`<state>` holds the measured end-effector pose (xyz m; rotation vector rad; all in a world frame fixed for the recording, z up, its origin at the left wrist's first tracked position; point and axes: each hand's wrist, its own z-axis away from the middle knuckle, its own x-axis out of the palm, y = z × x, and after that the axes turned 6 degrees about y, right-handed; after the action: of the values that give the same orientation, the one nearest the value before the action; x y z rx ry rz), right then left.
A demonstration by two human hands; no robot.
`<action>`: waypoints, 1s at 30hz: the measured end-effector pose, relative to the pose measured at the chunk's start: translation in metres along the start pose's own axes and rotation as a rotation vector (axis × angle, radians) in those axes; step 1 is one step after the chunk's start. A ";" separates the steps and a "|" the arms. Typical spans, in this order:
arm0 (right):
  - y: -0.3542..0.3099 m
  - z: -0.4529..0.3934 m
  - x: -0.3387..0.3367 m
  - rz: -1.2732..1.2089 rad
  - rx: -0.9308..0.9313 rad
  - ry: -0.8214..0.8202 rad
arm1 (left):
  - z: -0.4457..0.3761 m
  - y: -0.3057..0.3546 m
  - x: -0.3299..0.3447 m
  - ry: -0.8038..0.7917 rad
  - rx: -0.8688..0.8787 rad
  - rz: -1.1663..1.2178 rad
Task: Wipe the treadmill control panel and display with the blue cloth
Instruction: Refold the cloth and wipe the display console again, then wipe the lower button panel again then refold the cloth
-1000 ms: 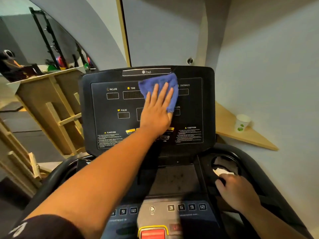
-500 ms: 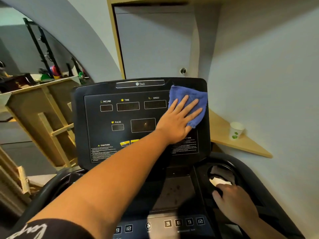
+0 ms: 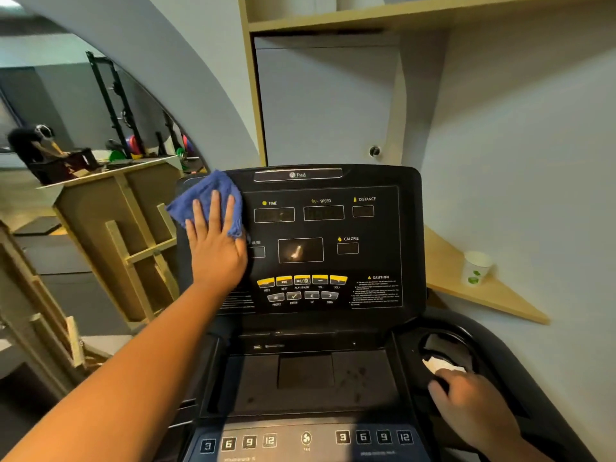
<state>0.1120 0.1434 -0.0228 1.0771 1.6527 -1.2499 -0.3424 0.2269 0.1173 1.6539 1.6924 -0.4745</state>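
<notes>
The black treadmill control panel (image 3: 376, 225) stands upright ahead of me, with dark display windows (image 3: 300, 250) and a row of yellow buttons (image 3: 301, 280). My left hand (image 3: 216, 251) lies flat on the blue cloth (image 3: 206, 198) and presses it against the panel's upper left corner, covering the labels there. My right hand (image 3: 473, 401) rests low on the right, on the console beside the round cup holder (image 3: 446, 345), fingers curled down onto the surface with nothing visibly in them.
A crumpled white paper (image 3: 436, 363) lies in the cup holder by my right fingers. A paper cup (image 3: 476, 268) stands on a wooden corner shelf (image 3: 493, 301) to the right. Wooden frames (image 3: 133, 228) stand left. Numbered speed keys (image 3: 306, 440) run along the lower console.
My left hand has swept the blue cloth from the panel's upper right across to its upper left corner. The right hand has stayed by the cup holder.
</notes>
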 end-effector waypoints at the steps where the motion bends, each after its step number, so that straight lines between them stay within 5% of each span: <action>1: -0.002 0.000 -0.003 0.005 0.015 -0.023 | 0.009 -0.003 0.001 -0.007 -0.017 0.001; 8: -0.013 0.000 -0.013 0.080 0.063 -0.150 | 0.097 -0.020 0.001 -0.137 -0.012 0.052; 16: -0.015 0.005 -0.017 0.120 0.076 -0.160 | 0.194 -0.041 -0.031 -0.467 0.062 0.176; 22: -0.008 0.013 -0.015 -0.065 0.099 -0.095 | 0.225 -0.029 -0.082 -0.481 -0.331 0.310; 27: -0.003 0.089 -0.025 -0.098 0.056 0.108 | 0.243 -0.031 -0.123 -0.275 -0.814 0.484; 30: 0.003 0.131 -0.024 -0.153 0.189 0.088 | 0.247 -0.041 -0.146 -0.162 -0.919 0.462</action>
<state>0.1351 0.0122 -0.0287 1.1504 1.7371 -1.5020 -0.3354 -0.0529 0.0432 1.1883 1.0778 0.3534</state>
